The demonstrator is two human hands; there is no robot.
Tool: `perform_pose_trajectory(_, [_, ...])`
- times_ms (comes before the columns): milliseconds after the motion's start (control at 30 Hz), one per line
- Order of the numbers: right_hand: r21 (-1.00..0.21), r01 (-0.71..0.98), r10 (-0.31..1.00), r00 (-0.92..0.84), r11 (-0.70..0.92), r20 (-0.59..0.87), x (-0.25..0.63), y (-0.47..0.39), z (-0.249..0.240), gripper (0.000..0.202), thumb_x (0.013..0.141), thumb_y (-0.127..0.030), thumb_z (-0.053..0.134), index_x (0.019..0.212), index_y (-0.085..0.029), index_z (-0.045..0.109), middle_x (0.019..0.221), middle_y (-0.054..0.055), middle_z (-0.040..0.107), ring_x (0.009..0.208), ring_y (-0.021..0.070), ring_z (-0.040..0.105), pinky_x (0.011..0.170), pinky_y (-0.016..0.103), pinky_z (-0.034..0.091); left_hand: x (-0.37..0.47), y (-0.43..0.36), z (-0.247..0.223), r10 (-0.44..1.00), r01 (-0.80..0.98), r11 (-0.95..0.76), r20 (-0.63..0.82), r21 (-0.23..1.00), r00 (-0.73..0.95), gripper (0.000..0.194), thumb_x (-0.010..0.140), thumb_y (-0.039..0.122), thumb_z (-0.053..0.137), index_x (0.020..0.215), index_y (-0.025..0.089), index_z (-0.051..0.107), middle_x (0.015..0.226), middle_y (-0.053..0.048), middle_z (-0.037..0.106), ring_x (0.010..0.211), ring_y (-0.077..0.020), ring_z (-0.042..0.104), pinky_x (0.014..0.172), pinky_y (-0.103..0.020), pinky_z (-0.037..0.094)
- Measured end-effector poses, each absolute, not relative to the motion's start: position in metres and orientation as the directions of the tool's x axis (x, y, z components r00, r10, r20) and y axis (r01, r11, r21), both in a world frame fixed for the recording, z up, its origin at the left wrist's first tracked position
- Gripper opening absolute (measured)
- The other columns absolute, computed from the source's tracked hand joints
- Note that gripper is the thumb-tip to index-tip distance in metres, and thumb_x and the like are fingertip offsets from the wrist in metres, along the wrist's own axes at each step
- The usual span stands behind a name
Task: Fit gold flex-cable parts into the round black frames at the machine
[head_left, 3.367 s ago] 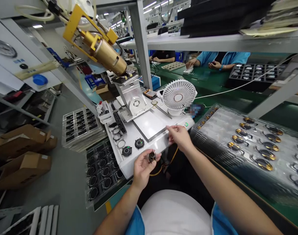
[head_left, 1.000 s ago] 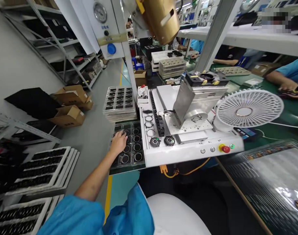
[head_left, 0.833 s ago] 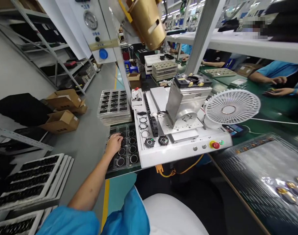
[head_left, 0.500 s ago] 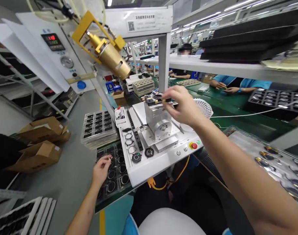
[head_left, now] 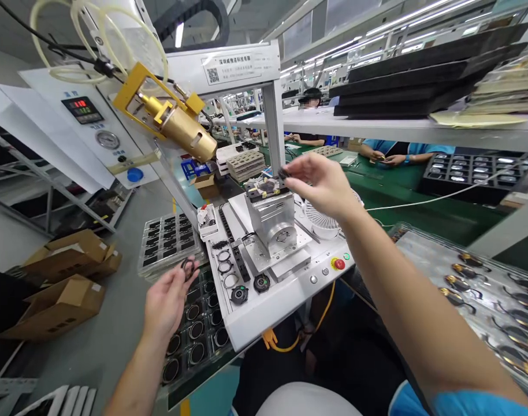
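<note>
At our far left, around nine o'clock, cardboard boxes (head_left: 51, 277) sit on the grey floor. Next comes a stack of clear trays (head_left: 168, 245) filled with small dark parts, just beyond our left hand (head_left: 166, 297). That hand is raised with the palm toward us, and its fingertips pinch a thin dark ring (head_left: 188, 267); the ring is held in the air above the black tray (head_left: 194, 332) of round ring-shaped parts that lies along the left edge of the white machine base (head_left: 272, 294). The hand is closed on the ring only; the other fingers are loosely curled.

At eleven o'clock a brass-coloured cylinder (head_left: 183, 127) in a yellow bracket hangs tilted over the work area. On the white base we see loose rings (head_left: 225, 267) in a row, two round dark parts (head_left: 250, 288) near its front edge, and a red button (head_left: 339, 264) at the right corner.

Near twelve o'clock our right hand (head_left: 324, 182) reaches out above the metal fixture block (head_left: 272, 219). Its thumb and forefinger grip a small dark part (head_left: 283, 173), held just over the black nest on top of the block; we cannot tell whether the part touches the nest. A white fan (head_left: 322, 222) stands just behind the block, partly hidden by the wrist.

At three o'clock a clear sheet (head_left: 476, 277) carries gold-coloured pieces. Across the green table, other people in blue sleeves (head_left: 376, 153) work with their own hands.
</note>
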State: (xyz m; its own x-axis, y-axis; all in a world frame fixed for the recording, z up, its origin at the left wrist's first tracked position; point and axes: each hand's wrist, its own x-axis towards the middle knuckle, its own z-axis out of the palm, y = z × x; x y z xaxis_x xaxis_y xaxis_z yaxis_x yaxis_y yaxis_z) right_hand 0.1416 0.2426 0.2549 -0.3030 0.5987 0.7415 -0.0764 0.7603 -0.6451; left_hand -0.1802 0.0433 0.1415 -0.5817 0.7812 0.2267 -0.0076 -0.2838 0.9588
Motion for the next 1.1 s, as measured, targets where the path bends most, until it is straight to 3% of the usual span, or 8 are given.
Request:
perform_pose_trajectory(133, [-0.781,-0.151,0.73,-0.286,0.606,0.621,0.173,0.176,0.185,0.029,0.088,-0.036,0.079,0.11,-0.019,0.068,0.106,0.008,0.073,0.096,0.0217,0.07,0.087,0.037,0.059,-0.141,0.103,0.201,0.646,0.482,-0.563,0.721,0.671,-0.249,0.02,0.077,0.039,0.087,0.083,0.021,0.082,0.114,-0.01,0.081,0.104,-0.0264,0.076,0.096,-0.043,0.061])
perform_pose_trajectory(200, [-0.848,-0.113,0.791,-0.313,0.518,0.526,0.186,0.149,0.149,0.028,0.09,-0.036,0.077,0.112,-0.02,0.069,0.108,0.009,0.073,0.096,0.0223,0.069,0.086,0.036,0.059,-0.118,0.139,0.234,0.623,0.677,-0.547,0.78,0.492,-0.064,0.017,0.078,0.039,0.086,0.08,0.022,0.083,0.113,-0.009,0.081,0.104,-0.0255,0.076,0.099,-0.041,0.057])
perform_pose_trajectory(433, [-0.961,0.043,0.917,-0.311,0.274,0.248,0.228,0.092,0.072,0.023,0.093,-0.041,0.072,0.105,-0.021,0.069,0.113,0.011,0.072,0.097,0.0246,0.068,0.082,0.036,0.058,-0.055,0.221,0.305,0.893,0.957,-0.222,0.433,0.188,0.122,0.032,0.088,0.049,0.072,0.08,0.021,0.083,0.079,-0.009,0.08,0.084,-0.0277,0.075,0.078,-0.037,0.052])
perform_pose_trajectory(600, [-0.983,0.121,0.959,-0.263,0.139,0.103,0.261,0.078,0.038,0.03,0.093,-0.048,0.069,0.104,-0.02,0.068,0.113,0.012,0.072,0.102,0.0274,0.068,0.085,0.038,0.058,-0.053,0.202,0.3,0.909,0.943,-0.332,0.274,0.024,0.313,0.044,0.095,0.052,0.057,0.118,0.019,0.075,0.117,-0.013,0.077,0.108,-0.0326,0.071,0.091,-0.042,0.053])
perform_pose_trajectory(700, [-0.995,0.095,0.973,-0.23,0.034,0.011,0.27,0.088,0.018,0.039,0.089,-0.053,0.071,0.108,-0.019,0.064,0.111,0.014,0.072,0.1,0.0282,0.07,0.084,0.039,0.058,-0.061,0.192,0.287,0.892,0.92,-0.392,0.246,0.002,0.379,0.081,0.082,0.067,0.068,0.143,0.015,0.056,0.149,-0.018,0.059,0.136,-0.0385,0.055,0.111,-0.048,0.046])
perform_pose_trajectory(800, [-0.992,0.123,0.98,-0.192,-0.021,-0.044,0.267,0.112,0.007,0.062,0.086,-0.053,0.069,0.133,-0.017,0.052,0.106,0.013,0.072,0.09,0.0271,0.071,0.078,0.039,0.059,-0.066,0.195,0.279,0.875,0.911,-0.412,0.286,0.017,0.391,0.104,0.072,0.077,0.072,0.148,0.011,0.049,0.159,-0.021,0.046,0.148,-0.0427,0.041,0.121,-0.053,0.035])
perform_pose_trajectory(967, [-0.75,0.661,0.991,-0.118,0.026,-0.07,0.249,0.153,0.01,0.084,0.087,-0.034,0.063,0.161,-0.013,0.027,0.102,0.009,0.074,0.086,0.028,0.071,0.086,0.042,0.052,-0.077,0.201,0.282,0.846,0.867,-0.476,0.35,0.151,0.403,0.086,0.08,0.08,0.061,0.137,0.016,0.061,0.149,-0.019,0.058,0.141,-0.0396,0.051,0.12,-0.055,0.037])
perform_pose_trajectory(1100, [-0.541,0.838,0.982,-0.158,0.078,-0.104,0.238,0.158,0.011,0.084,0.091,-0.03,0.059,0.164,-0.011,0.022,0.103,0.013,0.075,0.098,0.0347,0.072,0.085,0.041,0.049,-0.083,0.163,0.246,0.701,0.779,-0.544,0.679,0.311,0.218,0.061,0.088,0.072,0.058,0.121,0.022,0.07,0.14,-0.014,0.066,0.134,-0.0336,0.058,0.116,-0.056,0.041])
